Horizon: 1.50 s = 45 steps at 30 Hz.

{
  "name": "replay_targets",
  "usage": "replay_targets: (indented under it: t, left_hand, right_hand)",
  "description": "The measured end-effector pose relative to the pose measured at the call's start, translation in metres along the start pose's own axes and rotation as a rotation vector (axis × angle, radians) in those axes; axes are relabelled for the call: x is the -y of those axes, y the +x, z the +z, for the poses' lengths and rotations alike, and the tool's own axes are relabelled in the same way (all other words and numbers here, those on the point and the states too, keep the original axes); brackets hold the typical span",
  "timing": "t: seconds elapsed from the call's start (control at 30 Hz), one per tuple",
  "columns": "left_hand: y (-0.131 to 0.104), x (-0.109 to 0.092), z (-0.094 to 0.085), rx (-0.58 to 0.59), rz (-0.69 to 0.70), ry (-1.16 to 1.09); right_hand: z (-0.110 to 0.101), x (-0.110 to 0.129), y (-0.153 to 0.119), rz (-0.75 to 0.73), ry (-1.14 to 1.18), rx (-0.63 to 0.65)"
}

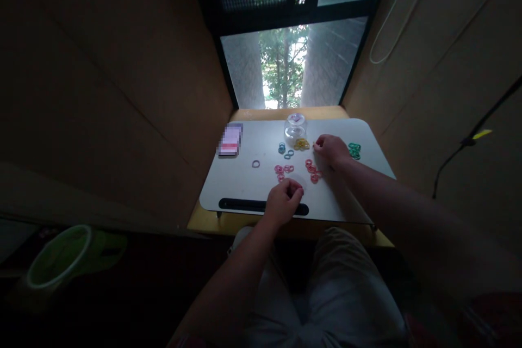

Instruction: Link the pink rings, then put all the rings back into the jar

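My left hand [283,200] is closed in a pinch near the front edge of the white table [244,185]; a small reddish bit shows at the fingertips, too small to name. Just beyond it lie pink hair ties [280,169] and a clear round lid-like disc [300,178]. My right hand [332,149] is also pinched, between the yellow hair ties [302,144] and the green hair ties [354,150]. What its fingertips hold, if anything, I cannot make out. Red hair ties [311,168] lie below it. Blue hair ties [289,154] and one purple hair tie [255,163] are further left.
A clear plastic jar [295,133] stands at the back middle. A blurred-out flat object, phone-like in shape [231,140], lies at the back left. A black slot [244,205] runs along the front edge. A green basket [61,258] is on the lower left.
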<state>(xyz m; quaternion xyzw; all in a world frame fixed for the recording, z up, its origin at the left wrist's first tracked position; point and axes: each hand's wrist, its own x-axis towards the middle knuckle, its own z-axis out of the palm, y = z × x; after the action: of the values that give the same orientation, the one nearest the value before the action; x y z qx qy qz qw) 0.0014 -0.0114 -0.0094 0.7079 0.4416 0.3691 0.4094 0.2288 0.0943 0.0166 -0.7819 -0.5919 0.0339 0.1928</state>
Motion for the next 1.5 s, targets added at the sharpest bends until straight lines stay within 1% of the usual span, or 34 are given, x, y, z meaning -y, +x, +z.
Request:
replay_targets:
  t: [0.1, 0.23, 0.3, 0.37, 0.43, 0.5, 0.57, 0.63, 0.7, 0.77, 0.83, 0.9, 0.93, 1.0, 1.07, 1.1, 1.13, 1.17, 1.23, 1.3, 1.37, 1.5]
  left_hand:
    - [0.000, -0.001, 0.000, 0.006, -0.004, 0.006]
    - [0.000, -0.001, -0.001, 0.017, 0.003, -0.001]
    - [0.000, 0.000, 0.000, 0.015, 0.006, 0.008]
    - [0.001, 0.001, 0.000, 0.010, 0.002, 0.022]
    - [0.001, 0.002, 0.001, 0.003, 0.000, 0.039]
    - [0.000, 0.002, 0.002, -0.005, 0.005, 0.054]
    - [0.000, 0.002, 0.002, -0.013, 0.012, 0.062]
    - [0.000, 0.003, 0.001, -0.023, 0.020, 0.050]
    - [0.002, 0.005, 0.001, -0.042, 0.025, 0.014]
    - [0.005, 0.007, 0.001, -0.060, 0.021, -0.052]
    - [0.010, 0.008, 0.000, -0.075, 0.005, -0.142]
    - [0.017, 0.008, -0.004, -0.108, 0.007, -0.185]
    - [0.021, 0.007, -0.008, -0.129, 0.027, -0.159]
    - [0.029, 0.006, -0.021, -0.166, 0.101, -0.001]
    - [0.037, 0.007, -0.038, -0.219, 0.173, 0.230]
    - [0.041, 0.010, -0.048, -0.229, 0.216, 0.379]
    - [0.044, 0.013, -0.057, -0.215, 0.250, 0.525]
    - [0.046, 0.017, -0.065, -0.210, 0.244, 0.657]
    - [0.048, 0.026, -0.079, -0.184, 0.171, 0.843]
    - [0.045, 0.033, -0.087, -0.132, 0.110, 0.946]
    - [0.040, 0.035, -0.091, -0.064, 0.098, 1.002]
    - [0.033, 0.023, -0.093, 0.045, 0.104, 1.049]
  right_hand:
    - [0.002, 0.004, 0.005, 0.037, -0.031, 0.013]
    - [0.000, 0.004, 0.005, -0.051, -0.047, 0.054]
    - [-0.002, -0.002, 0.004, -0.117, -0.033, 0.072]
    - [-0.004, -0.011, 0.001, -0.167, 0.003, 0.060]
    - [-0.008, -0.021, -0.004, -0.164, 0.046, 0.034]
    - [-0.016, -0.027, -0.014, -0.126, 0.088, 0.019]
    - [-0.026, -0.026, -0.034, -0.126, 0.141, 0.009]
    - [-0.035, -0.020, -0.063, -0.226, 0.217, -0.016]
    - [-0.038, -0.011, -0.097, -0.373, 0.327, 0.030]
    - [-0.035, -0.006, -0.130, -0.492, 0.410, 0.126]
    - [-0.027, -0.005, -0.155, -0.460, 0.454, 0.182]
    - [-0.018, -0.006, -0.169, -0.391, 0.453, 0.159]
    - [-0.014, -0.007, -0.173, -0.365, 0.445, 0.138]
    - [-0.009, -0.007, -0.175, -0.341, 0.398, 0.100]
    - [-0.008, -0.005, -0.173, -0.341, 0.336, 0.096]
    - [-0.007, -0.003, -0.171, -0.339, 0.314, 0.099]
    - [-0.007, -0.002, -0.169, -0.336, 0.307, 0.107]
    - [-0.006, -0.002, -0.166, -0.332, 0.316, 0.118]
    - [-0.005, -0.003, -0.159, -0.328, 0.379, 0.133]
    - [-0.003, -0.006, -0.153, -0.334, 0.469, 0.130]
    - [-0.001, -0.011, -0.150, -0.344, 0.550, 0.119]
    - [0.002, -0.017, -0.149, -0.360, 0.609, 0.118]
